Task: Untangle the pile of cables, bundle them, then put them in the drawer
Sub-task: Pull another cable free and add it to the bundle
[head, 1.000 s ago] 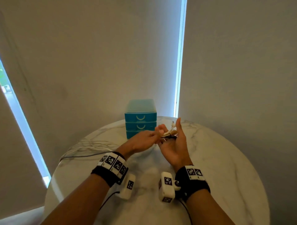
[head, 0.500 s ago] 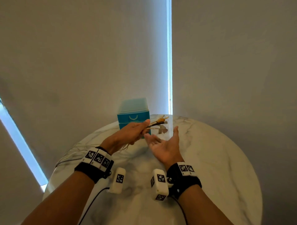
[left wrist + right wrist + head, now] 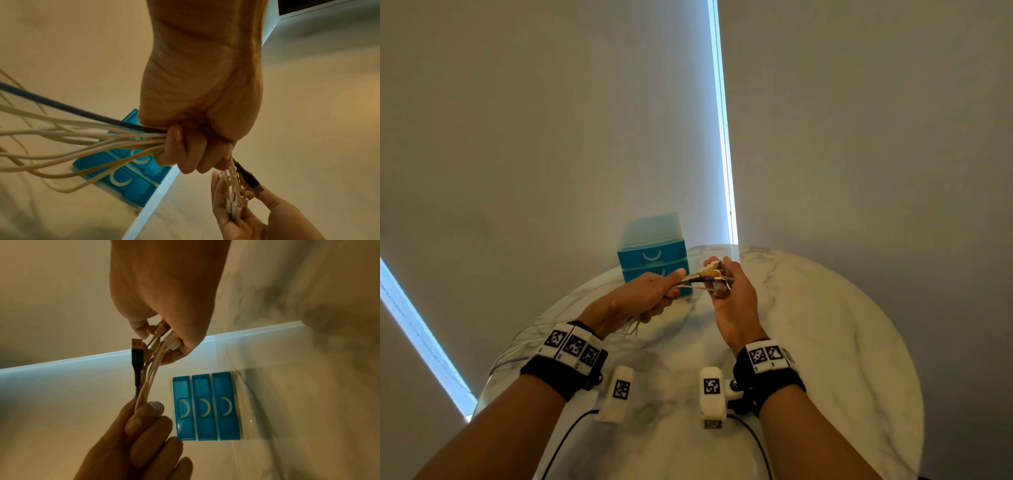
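Observation:
My left hand (image 3: 654, 294) is fisted round a bunch of cables (image 3: 86, 139), several white and one dark, held above the table. The cable ends (image 3: 709, 275) stick out toward my right hand (image 3: 726, 284), whose fingers curl round the white plugs (image 3: 166, 335). The dark USB plug (image 3: 136, 345) stands free beside those fingers. The loose lengths trail left from my left fist and down over the table's left edge (image 3: 517, 346). A small blue drawer unit (image 3: 654, 255) with three shut drawers (image 3: 205, 408) stands at the back of the table, just behind my hands.
The round white marble table (image 3: 825, 342) carries the drawer unit and the trailing cables. Grey blinds hang close behind it, with bright window strips at the left (image 3: 421, 339) and centre (image 3: 722, 120). Bare marble lies to the right and near me.
My right hand, open with its palm up half a second ago, has risen and closed its fingers round the plug ends. My left hand still holds the bunch.

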A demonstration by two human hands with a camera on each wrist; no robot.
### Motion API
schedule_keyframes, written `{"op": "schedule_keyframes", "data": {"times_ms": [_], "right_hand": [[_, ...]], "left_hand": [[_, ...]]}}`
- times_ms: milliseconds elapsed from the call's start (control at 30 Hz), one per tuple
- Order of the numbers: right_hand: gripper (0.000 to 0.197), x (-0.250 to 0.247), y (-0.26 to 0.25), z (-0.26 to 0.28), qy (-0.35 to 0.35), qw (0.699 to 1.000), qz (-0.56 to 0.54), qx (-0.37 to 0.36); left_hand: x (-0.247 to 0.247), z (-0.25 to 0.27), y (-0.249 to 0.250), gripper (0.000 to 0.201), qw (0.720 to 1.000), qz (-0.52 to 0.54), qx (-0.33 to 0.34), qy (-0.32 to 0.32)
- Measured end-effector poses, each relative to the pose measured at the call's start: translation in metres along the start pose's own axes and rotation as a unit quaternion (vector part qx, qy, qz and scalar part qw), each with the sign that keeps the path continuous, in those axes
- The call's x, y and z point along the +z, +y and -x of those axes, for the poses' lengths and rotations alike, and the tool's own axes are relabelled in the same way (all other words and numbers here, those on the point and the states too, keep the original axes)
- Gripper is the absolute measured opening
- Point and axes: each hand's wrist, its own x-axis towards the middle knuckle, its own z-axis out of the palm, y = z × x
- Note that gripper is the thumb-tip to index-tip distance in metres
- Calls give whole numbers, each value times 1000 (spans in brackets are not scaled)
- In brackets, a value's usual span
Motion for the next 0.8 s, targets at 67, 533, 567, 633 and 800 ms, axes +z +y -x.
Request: {"op": "schedule_keyframes", "data": {"times_ms": [67,533,567,633,800], "right_hand": [[21,0,0,1,4,1000,12,-12],[28,-14,18,4,-62,987,-53,136],[31,-14,18,4,-75,986,-38,142],[44,-12,19,3,-84,985,-7,148],[87,-14,27,-2,-35,990,102,94]], "left_hand": [[-1,0,0,53,1000,1,-10,-3],[-4,-4,5,55,998,13,-31,-47],[-4,-4,7,55,998,4,-36,-46],[-6,-5,8,54,998,-30,-46,-32],[-8,-14,8,51,994,-88,-63,-2]]}}
